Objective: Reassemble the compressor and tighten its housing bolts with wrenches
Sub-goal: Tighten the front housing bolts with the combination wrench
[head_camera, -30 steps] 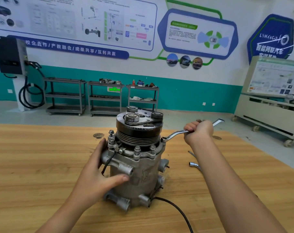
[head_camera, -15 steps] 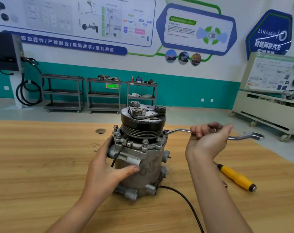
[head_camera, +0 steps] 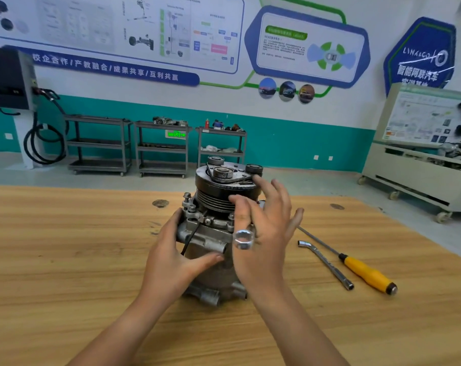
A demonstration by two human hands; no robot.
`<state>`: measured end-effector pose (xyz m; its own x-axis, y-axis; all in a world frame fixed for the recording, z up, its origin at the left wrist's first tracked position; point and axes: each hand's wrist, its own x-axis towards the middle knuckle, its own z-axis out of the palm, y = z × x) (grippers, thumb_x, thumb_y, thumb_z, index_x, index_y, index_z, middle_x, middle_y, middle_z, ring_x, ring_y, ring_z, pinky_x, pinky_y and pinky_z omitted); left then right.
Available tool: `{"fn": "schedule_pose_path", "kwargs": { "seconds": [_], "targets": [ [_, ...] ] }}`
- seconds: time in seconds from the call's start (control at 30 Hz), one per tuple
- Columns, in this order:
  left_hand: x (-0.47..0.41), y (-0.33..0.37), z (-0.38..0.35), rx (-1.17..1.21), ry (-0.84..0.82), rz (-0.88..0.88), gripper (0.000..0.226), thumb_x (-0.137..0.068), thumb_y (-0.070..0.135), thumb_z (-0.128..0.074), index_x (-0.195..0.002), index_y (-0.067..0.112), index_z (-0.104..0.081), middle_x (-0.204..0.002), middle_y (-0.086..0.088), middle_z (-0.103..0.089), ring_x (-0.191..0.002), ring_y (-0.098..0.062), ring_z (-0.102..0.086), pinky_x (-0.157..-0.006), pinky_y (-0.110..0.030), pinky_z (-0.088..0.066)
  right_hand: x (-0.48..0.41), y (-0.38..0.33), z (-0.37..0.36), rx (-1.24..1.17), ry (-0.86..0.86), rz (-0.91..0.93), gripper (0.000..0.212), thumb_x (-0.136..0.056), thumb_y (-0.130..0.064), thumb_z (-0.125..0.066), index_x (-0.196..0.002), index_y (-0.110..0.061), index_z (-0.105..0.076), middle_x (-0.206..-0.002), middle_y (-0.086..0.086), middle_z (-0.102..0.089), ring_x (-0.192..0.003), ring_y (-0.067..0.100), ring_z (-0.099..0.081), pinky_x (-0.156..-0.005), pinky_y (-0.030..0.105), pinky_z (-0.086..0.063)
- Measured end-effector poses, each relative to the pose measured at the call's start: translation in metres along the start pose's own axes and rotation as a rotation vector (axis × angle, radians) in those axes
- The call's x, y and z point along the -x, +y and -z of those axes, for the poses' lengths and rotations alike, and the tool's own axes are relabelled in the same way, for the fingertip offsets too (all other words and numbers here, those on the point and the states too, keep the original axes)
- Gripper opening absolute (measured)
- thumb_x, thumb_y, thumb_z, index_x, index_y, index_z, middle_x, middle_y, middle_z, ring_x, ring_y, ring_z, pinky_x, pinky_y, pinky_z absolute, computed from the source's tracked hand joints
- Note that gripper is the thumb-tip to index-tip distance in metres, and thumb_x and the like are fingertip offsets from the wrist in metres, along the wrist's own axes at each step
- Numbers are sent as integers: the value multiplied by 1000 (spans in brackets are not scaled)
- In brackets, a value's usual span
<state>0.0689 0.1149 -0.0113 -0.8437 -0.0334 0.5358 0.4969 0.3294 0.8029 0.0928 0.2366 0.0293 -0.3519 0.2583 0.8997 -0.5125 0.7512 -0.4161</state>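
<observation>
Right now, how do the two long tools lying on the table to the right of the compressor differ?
The screwdriver has a thick yellow handle with a dark end cap and a thin straight shaft; the L-shaped socket wrench is bare metal all along and bent near its far end. The screwdriver reaches farther back, and its handle lies nearer the table's right edge. Both lie flat on the wooden table, slanting the same way, close together, untouched by either hand.

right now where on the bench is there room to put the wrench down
Bare wood lies left of the compressor out to the table edge, and along the near edge. It is crowded right of the right hand, where the L-shaped socket wrench and yellow-handled screwdriver lie.
</observation>
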Motion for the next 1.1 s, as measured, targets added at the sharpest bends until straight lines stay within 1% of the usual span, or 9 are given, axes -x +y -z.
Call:
{"fn": "schedule_pose_path", "kwargs": {
  "seconds": [0.17, 0.23, 0.27, 0.33, 0.4, 0.53, 0.83, 0.97, 1.1],
  "targets": [
    [-2, -1, 2, 27, -17, 11, 120, -34, 58, -73, -142, 20, -34, -136, 5, -48, -124, -9, -44, -105, -31, -35, -1, -4, 3, -39, -130, -65, 33, -96, -29, -38, -115, -26, -65, -142, -16, -32, -139, 0, -10, -111, 41, 13],
    [-3, -3, 2, 32, -34, 24, 123, -33, 59, -73, -143, 22, -31, -138, 6, -46, -125, -8, -41, -105, -31, -34, -9, -9, 11, -160, -145, -139, 27, -97, -33, -36, -112, -38, -58, -134, -24, -38, -132, -8, -25, -117, 30, 1],
    [-3, -3, 2, 28, -34, 29, 124, -33, 59, -74, -143, 24, -29, -140, 8, -42, -125, -6, -38, -105, -30, -32, -17, -12, 17, -301, -107, -227, 23, -98, -33, -36, -106, -41, -56, -123, -25, -50, -119, -12, -41, -115, 23, -20],
    [-1, -3, 2, 18, -19, 15, 123, -36, 57, -75, -144, 29, -22, -140, 14, -34, -124, 0, -31, -105, -25, -27, -46, -10, 30, -633, 75, -469, 26, -101, -31, -32, -94, -34, -57, -78, -16, -66, -73, -7, -61, -74, 13, -50],
    [1, -2, 2, 4, -10, -7, 123, -38, 58, -74, -144, 34, -18, -140, 18, -28, -126, 3, -27, -106, -25, -25, -81, 7, 49, -930, 286, -712, 34, -103, -33, -29, -85, -20, -55, -45, -9, -46, -40, 6, -49, -47, 18, -45],
    [3, -3, 1, 31, -27, -24, 113, -39, 62, -72, -135, 50, -13, -140, 23, -27, -130, 1, -28, -110, -28, -26, -136, 49, 60, -1316, 299, -1050, 38, -102, -28, -26, -69, -16, -41, -36, -7, -20, -27, 6, -17, -28, 17, -16],
    [1, -15, 0, 21, -24, -72, 104, -44, 67, -78, -124, 64, -12, -126, 54, -15, -120, 30, -19, -91, 1, -25, -142, 106, -6, -1216, 63, -1381, 36, -98, -16, -29, -62, -17, -31, -30, -7, -19, -21, 7, -16, -26, 15, -12],
    [1, -16, -2, -10, -13, -79, 101, -45, 62, -77, -124, 62, -14, -128, 51, -15, -119, 29, -21, -94, -3, -25, -148, 109, -13, -1167, -58, -1420, 39, -97, -13, -32, -59, -17, -27, -31, -6, -19, -22, 7, -17, -25, 16, -14],
    [1, -12, 0, -6, -26, -66, 102, -44, 65, -76, -124, 60, -14, -129, 45, -18, -119, 19, -29, -101, -14, -25, -110, 106, -34, -659, -208, -1233, 34, -99, -24, -38, -67, -14, -41, -40, -7, -31, -30, 7, -25, -31, 18, -20]
  ]
}}
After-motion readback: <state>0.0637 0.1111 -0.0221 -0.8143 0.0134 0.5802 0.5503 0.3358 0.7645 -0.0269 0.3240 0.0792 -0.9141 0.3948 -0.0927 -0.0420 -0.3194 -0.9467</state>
